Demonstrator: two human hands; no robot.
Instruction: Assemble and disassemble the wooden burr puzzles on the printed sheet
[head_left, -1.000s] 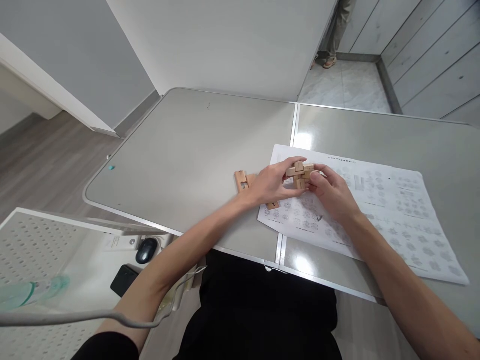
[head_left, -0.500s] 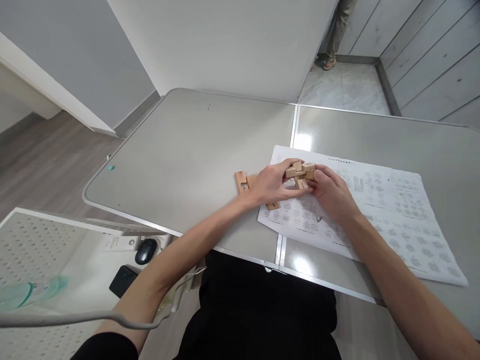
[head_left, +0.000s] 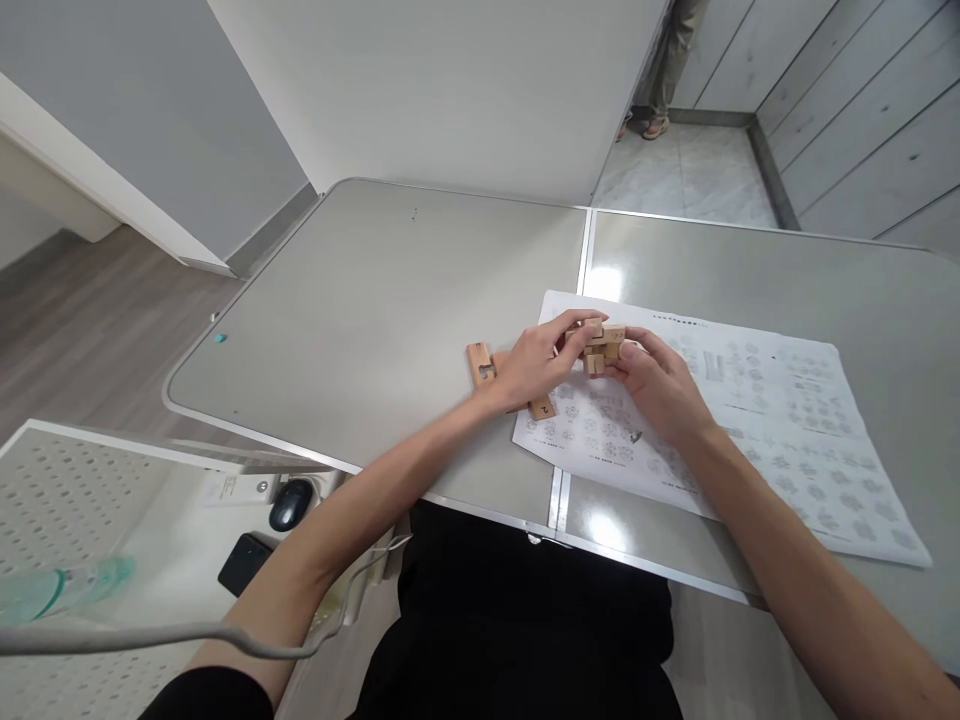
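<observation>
Between my two hands, above the printed sheet (head_left: 720, 440), is a wooden burr puzzle (head_left: 595, 362) of interlocking notched blocks. My left hand (head_left: 536, 362) grips its left and upper side, thumb and fingers closed on a block. My right hand (head_left: 664, 385) holds the right side with thumb and fingertips. Partly under my left hand lie loose wooden pieces: a notched one (head_left: 478, 362) at the left, and one marked with a 2 (head_left: 541, 408) on the sheet's edge. The left wrist and hand hide the rest of them.
The grey folding table (head_left: 360, 300) has a metal seam down its middle. A low white shelf at the left carries a black mouse (head_left: 291, 503), a phone (head_left: 246, 563) and a clear bottle (head_left: 67, 590). A cable (head_left: 187, 632) crosses in front. Someone's legs (head_left: 670, 65) show behind.
My left thumb has moved up from beneath the puzzle onto its upper block. The puzzle has turned slightly in my fingers. My right hand stays nearly in place.
</observation>
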